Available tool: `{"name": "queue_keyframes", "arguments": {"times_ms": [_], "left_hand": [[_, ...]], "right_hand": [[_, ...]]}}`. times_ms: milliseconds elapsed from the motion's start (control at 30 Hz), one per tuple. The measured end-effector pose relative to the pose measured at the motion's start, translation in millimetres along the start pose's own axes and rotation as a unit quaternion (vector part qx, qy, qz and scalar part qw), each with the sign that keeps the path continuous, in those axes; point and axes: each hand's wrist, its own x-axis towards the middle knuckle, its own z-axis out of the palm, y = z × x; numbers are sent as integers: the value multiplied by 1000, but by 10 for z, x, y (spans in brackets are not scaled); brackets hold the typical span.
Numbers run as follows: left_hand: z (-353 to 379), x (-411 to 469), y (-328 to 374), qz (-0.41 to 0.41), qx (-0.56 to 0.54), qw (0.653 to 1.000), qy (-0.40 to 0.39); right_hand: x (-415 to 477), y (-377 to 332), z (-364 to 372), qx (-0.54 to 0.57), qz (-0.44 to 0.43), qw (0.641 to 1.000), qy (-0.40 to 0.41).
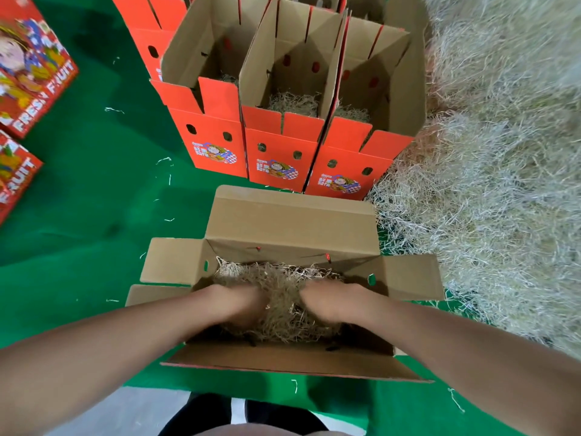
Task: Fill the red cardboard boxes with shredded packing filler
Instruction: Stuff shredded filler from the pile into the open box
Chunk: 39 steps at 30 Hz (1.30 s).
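An open cardboard box (pixel 292 221) with its flaps spread lies on the green mat right in front of me. Pale shredded filler (pixel 283 281) lies inside it. My left hand (pixel 242 302) and my right hand (pixel 327 302) are both down in the box, pressed into the filler with fingers buried in the strands. A big heap of the same filler (pixel 490 171) covers the floor to the right. Beyond the near box stand three open red boxes (pixel 276 158), with filler showing in the bottoms of at least two.
More red boxes (pixel 147 33) stand behind that row. Two closed printed "FRESH FRUIT" boxes (pixel 28 73) lie at the far left. The green mat (pixel 94 190) carries stray strands. Grey floor and my dark shoes show at the bottom edge.
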Motion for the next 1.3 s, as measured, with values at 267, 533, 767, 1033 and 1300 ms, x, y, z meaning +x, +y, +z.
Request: {"name": "queue_keyframes", "arguments": {"times_ms": [267, 533, 767, 1033, 1300], "left_hand": [[0, 0, -54, -4, 41, 994, -101], [-68, 74, 66, 101, -28, 984, 143], [-89, 65, 85, 26, -55, 993, 102], [-23, 21, -43, 24, 10, 976, -217], [-180, -79, -5, -35, -15, 997, 74]], "right_hand": [[0, 69, -23, -127, 48, 976, -169], [95, 167, 44, 68, 58, 995, -54], [326, 259, 323, 172, 106, 979, 1], [332, 227, 317, 105, 141, 980, -95], [179, 23, 24, -31, 80, 989, 118]]}}
